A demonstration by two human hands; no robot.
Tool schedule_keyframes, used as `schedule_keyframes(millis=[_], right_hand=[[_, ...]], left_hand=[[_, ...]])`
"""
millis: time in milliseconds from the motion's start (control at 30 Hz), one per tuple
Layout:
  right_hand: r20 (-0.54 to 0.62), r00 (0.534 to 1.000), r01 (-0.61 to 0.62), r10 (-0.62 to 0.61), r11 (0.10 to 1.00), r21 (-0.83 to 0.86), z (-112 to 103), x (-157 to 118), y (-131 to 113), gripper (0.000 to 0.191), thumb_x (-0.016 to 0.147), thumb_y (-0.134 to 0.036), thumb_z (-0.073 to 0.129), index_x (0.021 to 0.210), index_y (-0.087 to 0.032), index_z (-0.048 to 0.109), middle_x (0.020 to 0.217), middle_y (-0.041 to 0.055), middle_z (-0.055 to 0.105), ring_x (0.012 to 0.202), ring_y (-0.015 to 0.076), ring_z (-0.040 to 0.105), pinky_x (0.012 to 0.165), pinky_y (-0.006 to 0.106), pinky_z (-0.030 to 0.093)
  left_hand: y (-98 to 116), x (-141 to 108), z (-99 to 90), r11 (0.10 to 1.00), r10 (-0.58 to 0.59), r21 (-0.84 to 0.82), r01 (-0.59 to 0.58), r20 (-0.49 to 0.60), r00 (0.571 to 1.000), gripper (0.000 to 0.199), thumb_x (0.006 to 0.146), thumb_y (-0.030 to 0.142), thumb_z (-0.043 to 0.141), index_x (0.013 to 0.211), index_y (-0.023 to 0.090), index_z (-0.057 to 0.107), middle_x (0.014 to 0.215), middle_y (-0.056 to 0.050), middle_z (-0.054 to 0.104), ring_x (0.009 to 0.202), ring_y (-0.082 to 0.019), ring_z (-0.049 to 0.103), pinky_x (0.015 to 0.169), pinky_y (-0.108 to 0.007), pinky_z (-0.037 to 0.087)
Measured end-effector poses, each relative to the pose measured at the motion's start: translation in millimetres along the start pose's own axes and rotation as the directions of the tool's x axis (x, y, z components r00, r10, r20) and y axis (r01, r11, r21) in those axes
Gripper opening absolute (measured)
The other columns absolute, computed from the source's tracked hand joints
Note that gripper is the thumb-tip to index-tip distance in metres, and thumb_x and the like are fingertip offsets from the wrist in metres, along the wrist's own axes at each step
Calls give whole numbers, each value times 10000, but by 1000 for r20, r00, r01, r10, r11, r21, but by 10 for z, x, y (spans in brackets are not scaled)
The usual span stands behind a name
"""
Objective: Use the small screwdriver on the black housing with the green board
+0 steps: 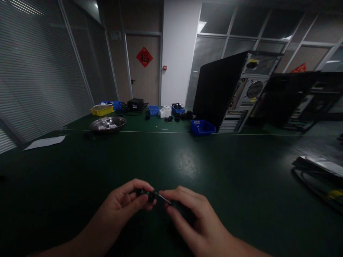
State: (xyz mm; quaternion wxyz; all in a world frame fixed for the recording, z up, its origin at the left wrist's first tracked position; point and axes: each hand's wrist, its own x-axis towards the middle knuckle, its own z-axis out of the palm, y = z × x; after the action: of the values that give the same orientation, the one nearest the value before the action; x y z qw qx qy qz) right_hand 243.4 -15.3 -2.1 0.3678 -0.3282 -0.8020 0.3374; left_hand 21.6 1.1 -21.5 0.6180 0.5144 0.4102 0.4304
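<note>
Low in the middle of the view, my left hand (124, 203) is closed on a small dark part (151, 197), pinched between thumb and fingers. It is too dim to tell its exact kind. My right hand (199, 210) grips a screwdriver (164, 198) by its dark handle, mostly hidden in the palm. The thin metal shaft slants up and left, with its tip at the right end of the dark part. Whether the tip sits inside the part cannot be made out. Both hands are above the green tabletop (150, 157).
A metal bowl (108, 125) with pale bits and a paper sheet (45, 142) lie at left. Blue bin (203, 127) stands before a black computer tower (222, 85). Yellow tray (102, 110), black box (135, 104) and white plastic piece (165, 111) stand farther back. Cables (313, 185) lie right.
</note>
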Motion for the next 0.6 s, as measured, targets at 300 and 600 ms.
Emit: schedule_keyframes(millis=[300,600], right_hand=[[73,993,91,-93,995,34,22,23,-11,290,875,-99,522,1121,-112,675,874,116,684,760,190,643,664,290,508],[49,998,-31,31,1000,-4,32,33,-20,240,905,-115,513,1093,-140,661,904,97,674,806,202,643,720,316,509]], left_hand=[[-18,11,33,992,-19,-124,27,62,998,439,719,143,803,1084,255,587,993,-3,678,915,-168,659,793,-275,510],[0,18,39,980,-65,-180,86,121,991,486,696,144,822,1071,204,518,959,-34,734,877,-164,691,753,-259,497]])
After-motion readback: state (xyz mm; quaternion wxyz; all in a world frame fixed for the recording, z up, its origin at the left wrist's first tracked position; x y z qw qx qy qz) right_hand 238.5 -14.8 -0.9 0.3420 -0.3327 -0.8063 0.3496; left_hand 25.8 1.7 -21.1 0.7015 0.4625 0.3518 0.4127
